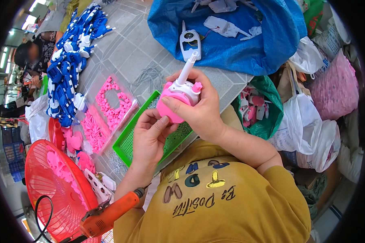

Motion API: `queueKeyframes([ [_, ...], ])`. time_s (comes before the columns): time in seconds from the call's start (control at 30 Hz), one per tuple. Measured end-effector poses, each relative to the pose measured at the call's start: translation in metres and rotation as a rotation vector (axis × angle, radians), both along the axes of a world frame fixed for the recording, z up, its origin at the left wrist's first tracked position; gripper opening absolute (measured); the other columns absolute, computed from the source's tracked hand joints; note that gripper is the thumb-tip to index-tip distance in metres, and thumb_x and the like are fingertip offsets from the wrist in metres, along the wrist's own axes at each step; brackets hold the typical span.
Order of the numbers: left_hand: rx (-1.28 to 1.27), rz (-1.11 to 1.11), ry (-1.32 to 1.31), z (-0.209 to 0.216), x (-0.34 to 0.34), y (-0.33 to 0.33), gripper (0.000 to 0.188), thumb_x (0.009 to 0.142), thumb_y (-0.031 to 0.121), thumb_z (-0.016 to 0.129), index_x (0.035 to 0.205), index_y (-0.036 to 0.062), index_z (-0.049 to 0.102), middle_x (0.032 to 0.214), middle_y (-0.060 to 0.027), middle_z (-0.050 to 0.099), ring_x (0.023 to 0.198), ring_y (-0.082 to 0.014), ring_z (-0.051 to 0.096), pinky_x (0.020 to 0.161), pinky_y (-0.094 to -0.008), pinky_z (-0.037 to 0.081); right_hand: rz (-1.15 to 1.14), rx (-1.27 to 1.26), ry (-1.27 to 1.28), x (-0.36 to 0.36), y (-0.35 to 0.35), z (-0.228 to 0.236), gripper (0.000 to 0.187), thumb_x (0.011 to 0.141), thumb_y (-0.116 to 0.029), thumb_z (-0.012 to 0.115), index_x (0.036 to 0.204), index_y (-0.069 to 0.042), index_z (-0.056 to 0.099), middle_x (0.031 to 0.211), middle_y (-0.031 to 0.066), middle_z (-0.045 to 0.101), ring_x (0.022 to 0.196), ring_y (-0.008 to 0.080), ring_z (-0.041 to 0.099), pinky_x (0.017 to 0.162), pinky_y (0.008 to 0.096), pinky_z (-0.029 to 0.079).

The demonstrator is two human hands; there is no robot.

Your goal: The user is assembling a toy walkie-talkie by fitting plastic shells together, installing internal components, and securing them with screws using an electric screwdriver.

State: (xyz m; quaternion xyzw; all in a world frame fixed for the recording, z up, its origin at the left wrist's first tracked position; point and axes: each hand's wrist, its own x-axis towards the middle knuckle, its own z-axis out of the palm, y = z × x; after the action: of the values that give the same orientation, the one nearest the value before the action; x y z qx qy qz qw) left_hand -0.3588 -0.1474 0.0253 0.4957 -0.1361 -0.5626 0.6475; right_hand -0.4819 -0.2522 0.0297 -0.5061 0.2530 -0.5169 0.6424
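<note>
- Holding 1 pink toy part, both hands grip: right hand wraps it, left hand pinches beneath.
- Loosened fingers could drop it onto the green tray.

Between my two hands I hold one pink-and-white toy assembly. On my bench: one green mesh tray, one red basket, one orange electric screwdriver.

Blue sack top centre, green bag beside it, white bags, pink bag right
</note>
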Motion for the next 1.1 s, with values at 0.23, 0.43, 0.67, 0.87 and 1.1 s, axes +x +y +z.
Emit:
queueKeyframes([
  [0.23,-0.007,0.047,0.006,0.007,-0.006,0.000,0.013,0.091,-0.001,0.064,0.102,0.0010,0.057,0.097,-0.0090,0.065,0.085,-0.0197,0.069,0.075,-0.0303,0.061,0.028,0.035,0.005,-0.004,0.001,0.003,0.044,0.079,-0.007,0.077,0.116,-0.002,0.053,0.110,0.0087,0.063,0.096,0.0140,0.063,0.081,0.0283,0.053],
  [0.43,-0.027,0.063,0.011,0.007,-0.009,0.001,0.013,0.091,-0.001,0.064,0.102,0.0008,0.057,0.096,-0.0097,0.066,0.084,-0.0203,0.069,0.074,-0.0302,0.061,0.051,0.012,0.060,-0.006,0.001,0.004,0.045,0.081,-0.005,0.076,0.118,-0.003,0.051,0.117,0.0101,0.062,0.100,0.0155,0.063,0.085,0.0296,0.054],
  [0.67,0.019,0.015,-0.034,0.012,-0.009,0.002,0.018,0.089,0.000,0.068,0.103,0.0011,0.056,0.096,-0.0089,0.065,0.083,-0.0194,0.068,0.074,-0.0292,0.059,0.049,0.031,0.066,-0.006,0.001,0.008,0.040,0.082,-0.004,0.074,0.116,-0.002,0.053,0.114,0.0091,0.064,0.099,0.0147,0.063,0.084,0.0288,0.053],
  [0.87,-0.286,-0.114,-1.734,0.032,-0.014,-0.005,0.053,0.080,0.004,0.077,0.129,0.0002,0.056,0.116,-0.0175,0.057,0.106,-0.0277,0.061,0.085,-0.0330,0.053,0.130,0.338,-0.091,-0.007,-0.006,0.009,0.036,0.087,-0.009,0.070,0.118,-0.002,0.054,0.117,0.0089,0.062,0.102,0.0147,0.061,0.088,0.0296,0.051],
  [1.1,-0.326,-0.247,-1.704,0.024,-0.010,-0.011,0.076,0.072,0.008,0.081,0.139,-0.0038,0.047,0.142,-0.0244,0.046,0.123,-0.0382,0.054,0.099,-0.0405,0.048,0.372,0.689,-0.329,-0.021,-0.022,0.021,0.047,0.090,-0.014,0.061,0.132,-0.003,0.045,0.129,0.0132,0.057,0.114,0.0198,0.058,0.098,0.0354,0.046],
])
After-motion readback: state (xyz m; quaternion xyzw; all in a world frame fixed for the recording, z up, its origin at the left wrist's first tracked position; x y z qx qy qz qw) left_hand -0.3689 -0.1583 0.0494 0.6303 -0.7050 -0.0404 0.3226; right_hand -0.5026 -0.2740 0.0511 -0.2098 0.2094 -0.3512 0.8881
